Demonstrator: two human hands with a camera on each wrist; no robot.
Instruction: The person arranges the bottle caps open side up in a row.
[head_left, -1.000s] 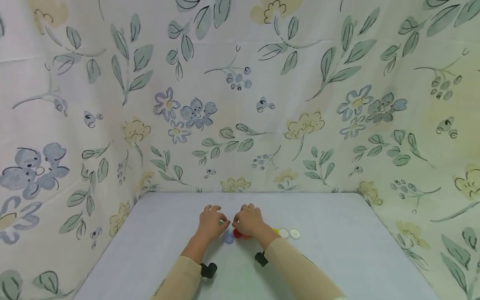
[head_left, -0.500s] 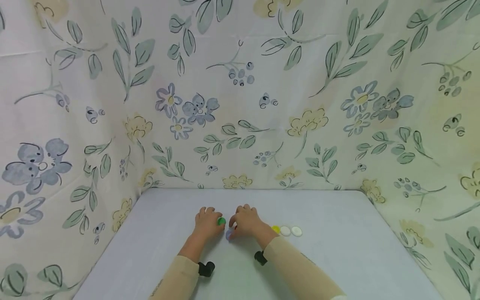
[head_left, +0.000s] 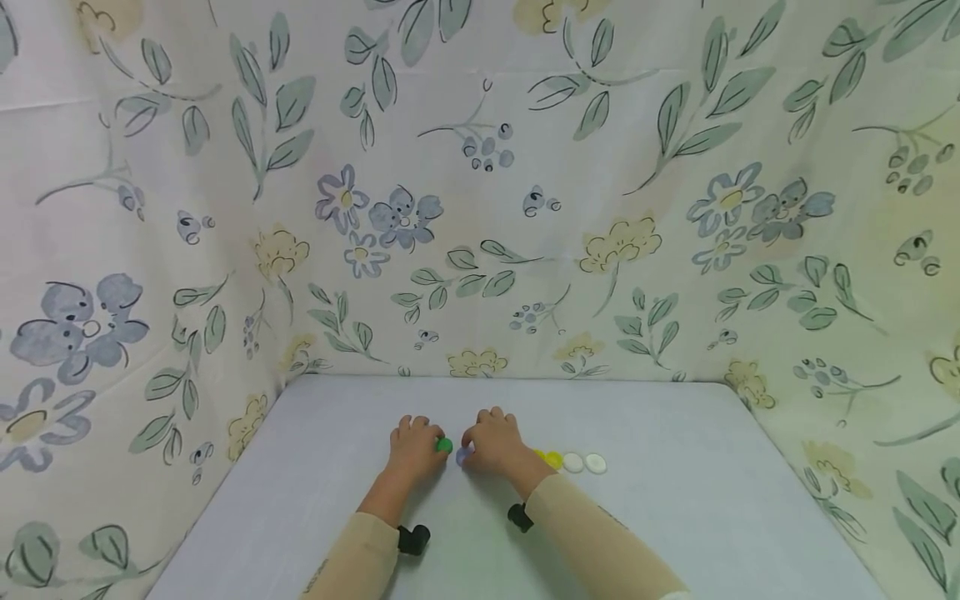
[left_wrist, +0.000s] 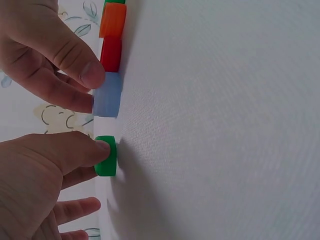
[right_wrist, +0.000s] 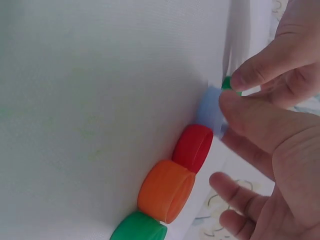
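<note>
My left hand pinches a green bottle cap between thumb and finger, its other fingers spread. To its right, my right hand pinches a light blue cap with thumb and forefinger. A small gap separates the green cap from the blue one in the left wrist view. The blue cap sits at the end of a row, right beside a red cap. Beyond the red one come an orange cap and a second green cap. In the head view my right hand hides these.
The row carries on to the right with yellow caps and two white caps. All lie on a white-covered table. A floral cloth rises behind and along both sides.
My right hand has gone from the red cap to the light blue one, which has moved away from me into line with the row. My left hand has drawn slightly left with the green cap.
</note>
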